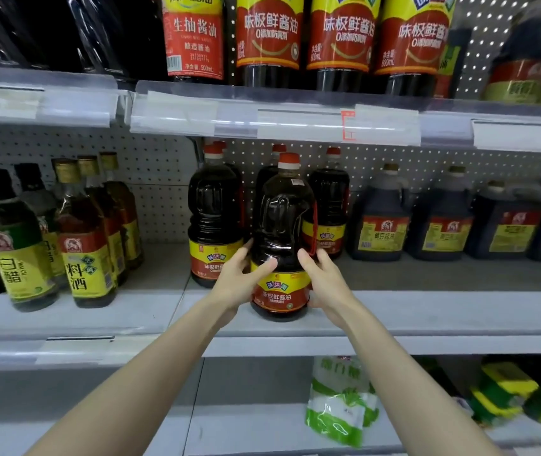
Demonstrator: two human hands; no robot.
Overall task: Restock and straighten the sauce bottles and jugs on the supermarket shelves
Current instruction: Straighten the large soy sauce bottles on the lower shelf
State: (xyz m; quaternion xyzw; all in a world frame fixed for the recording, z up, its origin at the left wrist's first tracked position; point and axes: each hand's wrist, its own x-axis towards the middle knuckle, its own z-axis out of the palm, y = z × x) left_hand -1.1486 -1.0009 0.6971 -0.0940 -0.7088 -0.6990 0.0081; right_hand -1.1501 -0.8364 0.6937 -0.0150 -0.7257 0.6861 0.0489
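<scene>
The jug (280, 238) stands upright at the front of the middle shelf (427, 311), red cap on top and label facing out. Both hands grip it low on its body. The left hand (239, 281) curls round its left side, thumb laid across the front just above the label. The right hand (323, 281) wraps its right side, thumb on the front. Just behind stand 3 like jugs (214, 222). To the right is a row of squarer dark jugs (381, 222), and to the left are vinegar (15, 251) and cooking-wine bottles (86, 245).
</scene>
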